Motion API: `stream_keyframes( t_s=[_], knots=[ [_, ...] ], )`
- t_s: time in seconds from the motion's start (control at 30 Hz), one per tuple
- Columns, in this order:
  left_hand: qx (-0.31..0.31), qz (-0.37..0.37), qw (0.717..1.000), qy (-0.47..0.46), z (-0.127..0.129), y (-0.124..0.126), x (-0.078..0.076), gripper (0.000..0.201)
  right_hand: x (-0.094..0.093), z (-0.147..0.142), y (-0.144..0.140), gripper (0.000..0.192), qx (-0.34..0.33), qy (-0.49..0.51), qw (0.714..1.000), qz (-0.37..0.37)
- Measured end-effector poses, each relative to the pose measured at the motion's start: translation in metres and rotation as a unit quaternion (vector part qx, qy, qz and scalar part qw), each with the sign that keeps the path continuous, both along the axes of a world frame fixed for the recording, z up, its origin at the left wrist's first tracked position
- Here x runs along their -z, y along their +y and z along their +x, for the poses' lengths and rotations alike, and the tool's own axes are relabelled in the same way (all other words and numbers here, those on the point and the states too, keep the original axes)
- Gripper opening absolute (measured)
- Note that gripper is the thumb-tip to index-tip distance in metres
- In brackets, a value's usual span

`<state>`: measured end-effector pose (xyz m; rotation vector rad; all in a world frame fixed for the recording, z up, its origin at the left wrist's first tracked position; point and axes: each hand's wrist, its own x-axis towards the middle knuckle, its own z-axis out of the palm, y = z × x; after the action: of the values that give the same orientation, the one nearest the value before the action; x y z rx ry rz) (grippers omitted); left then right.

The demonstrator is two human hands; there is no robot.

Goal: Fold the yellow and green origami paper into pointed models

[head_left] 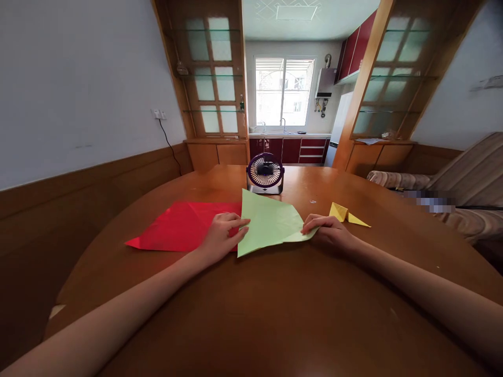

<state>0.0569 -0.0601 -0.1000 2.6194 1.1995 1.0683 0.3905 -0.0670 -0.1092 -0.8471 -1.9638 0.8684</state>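
Observation:
A light green paper sheet (pixel 267 222) lies partly folded on the round wooden table (pixel 275 314). My left hand (pixel 222 235) presses on its left edge with fingers curled on the paper. At the sheet's right corner my right hand (pixel 328 233) pinches the folded tip. A red paper sheet (pixel 181 226) lies flat to the left, partly under the green one and under my left hand. A small folded yellow paper (pixel 346 213) rests just beyond my right hand, apart from it.
A small purple desk fan (pixel 265 174) stands behind the green sheet. A wall with wood panelling runs along the left. A striped sofa (pixel 463 183) sits at the right. Beyond the table a kitchen with a window is visible.

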Motion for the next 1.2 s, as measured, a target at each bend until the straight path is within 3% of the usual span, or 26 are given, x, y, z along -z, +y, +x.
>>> stream_keyframes(
  t_s=[0.17,0.43,0.57,0.7,0.97,1.2],
  knots=[
    [0.009,0.075,0.994,0.077,-0.005,-0.002,-0.004,0.032,-0.006,0.0,-0.004,0.038,-0.095,-0.106,0.989,0.027],
    [0.01,0.159,0.969,0.188,-0.004,-0.006,-0.009,0.033,-0.003,-0.017,-0.014,0.04,-0.005,-0.26,0.952,0.162],
    [0.024,0.194,0.956,0.217,-0.002,-0.01,-0.013,0.033,-0.004,-0.024,-0.015,0.039,0.033,-0.314,0.93,0.19],
    [0.032,0.212,0.948,0.236,0.003,-0.018,-0.017,0.04,-0.005,-0.034,-0.01,0.042,0.06,-0.337,0.92,0.19],
    [0.116,0.198,0.945,0.234,0.009,-0.025,-0.015,0.044,-0.001,-0.052,0.01,0.044,0.072,-0.331,0.925,0.173],
    [0.049,0.182,0.97,0.15,-0.003,-0.011,-0.014,0.031,-0.001,-0.041,0.031,0.057,-0.015,-0.322,0.938,0.127]
  ],
)
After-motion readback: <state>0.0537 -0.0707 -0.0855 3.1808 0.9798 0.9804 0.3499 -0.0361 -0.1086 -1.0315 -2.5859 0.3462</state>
